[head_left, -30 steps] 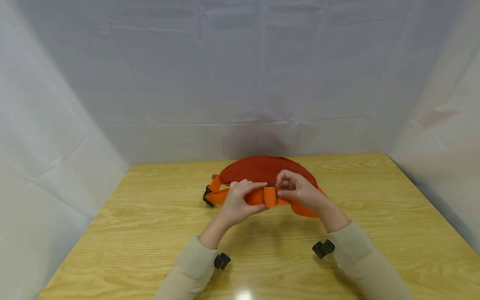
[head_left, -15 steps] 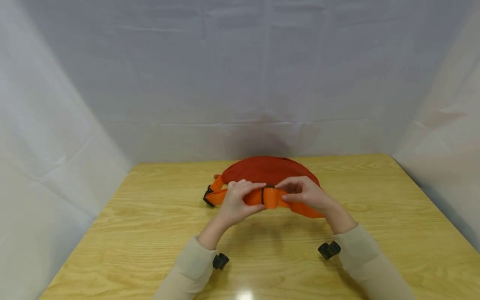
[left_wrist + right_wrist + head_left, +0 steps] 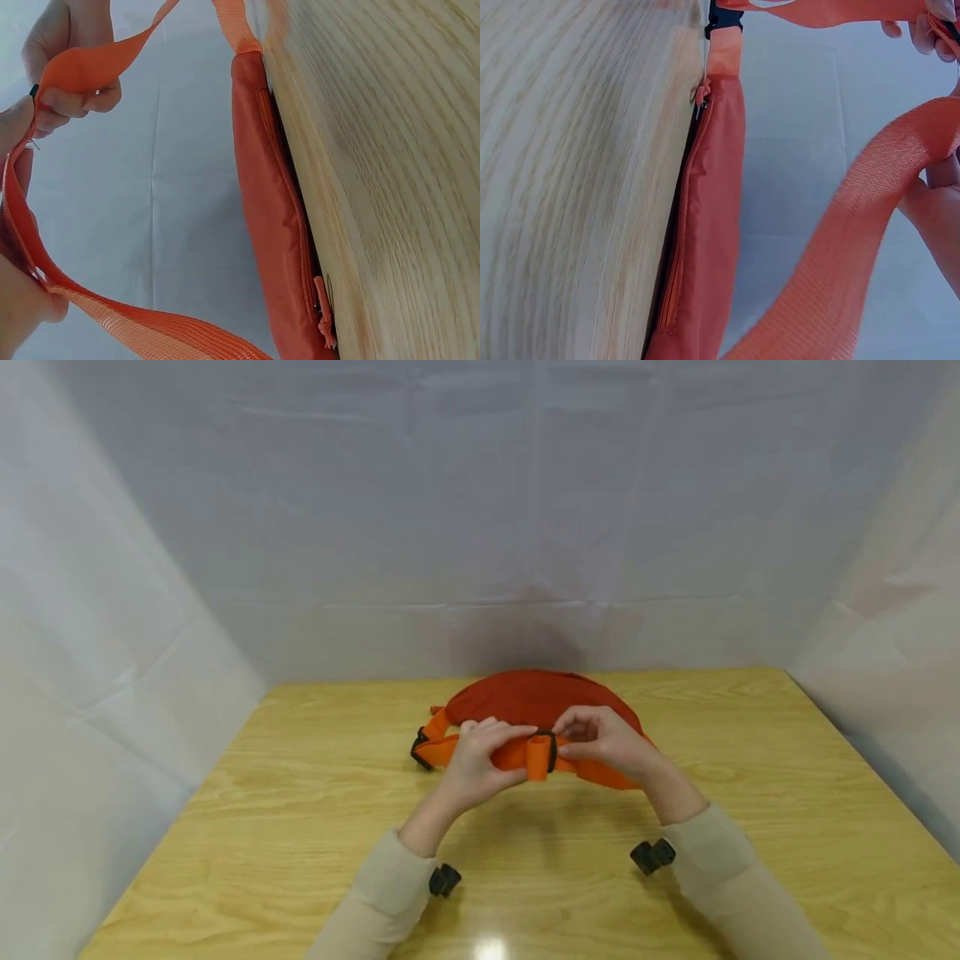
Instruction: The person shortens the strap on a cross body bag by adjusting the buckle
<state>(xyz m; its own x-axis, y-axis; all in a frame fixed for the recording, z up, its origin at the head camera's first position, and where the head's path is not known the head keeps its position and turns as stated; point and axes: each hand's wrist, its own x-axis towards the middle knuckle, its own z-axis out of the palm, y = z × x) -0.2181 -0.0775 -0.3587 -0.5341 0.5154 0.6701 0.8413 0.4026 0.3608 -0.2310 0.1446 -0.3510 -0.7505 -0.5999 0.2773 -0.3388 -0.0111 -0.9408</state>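
Observation:
A red waist bag (image 3: 525,693) rests on the table, its orange strap (image 3: 438,750) raised in front of it. My left hand (image 3: 476,766) grips the strap between thumb and fingers, left of a black slider (image 3: 552,753). A short orange loop (image 3: 537,760) of webbing stands out from that slider. With thumb and fingertips my right hand (image 3: 606,747) pinches at the slider's right side, where the strap continues. In the left wrist view the strap (image 3: 94,67) curves between both hands. The slider is mostly hidden in both wrist views.
A black buckle (image 3: 421,749) sits on the strap's left end. A corded zipper pull (image 3: 703,91) hangs at the bag's end. Wood-grain table (image 3: 315,827) lies under everything, with a pale sheet (image 3: 480,510) behind and at the sides.
My right fingers shifted right along the strap, then came back to the slider. The webbing loop now stands out narrower, with the slider showing to its right. My left hand kept its grip.

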